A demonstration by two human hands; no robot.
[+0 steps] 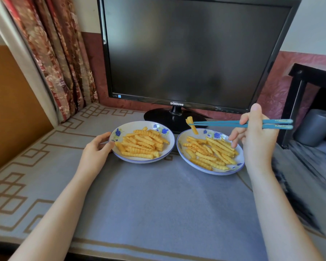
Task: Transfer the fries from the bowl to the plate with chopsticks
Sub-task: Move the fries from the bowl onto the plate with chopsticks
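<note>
Two shallow dishes with blue flower prints sit side by side on the counter [158, 204], each holding a heap of crinkle-cut fries. Which one is the bowl and which the plate cannot be told, as they look alike.

The right hand [256, 140] holds a pair of teal chopsticks [224, 123], its grip closed round them with the thumb up and the fingers curled over the sticks. The sticks lie nearly level and point to the left. Their tips pinch a single fry [190, 120], which hangs tilted in the air above the far rim of the right dish [211, 171], near the gap between the two dishes and well out from the hand.

The left hand [96, 147] rests at the left rim of the left dish [139, 161], its grip loosely curled about the edge with the thumb touching the rim. The fries in the left dish [141, 146] lie in a close pile, while those in the right dish [211, 153] are more scattered.

Behind the dishes stands a dark monitor [196, 49] whose lower bezel reads "SAMSUNG". A flowered curtain [55, 53] hangs at the left, and a grey container [314, 127] stands on a shelf at the right.
</note>
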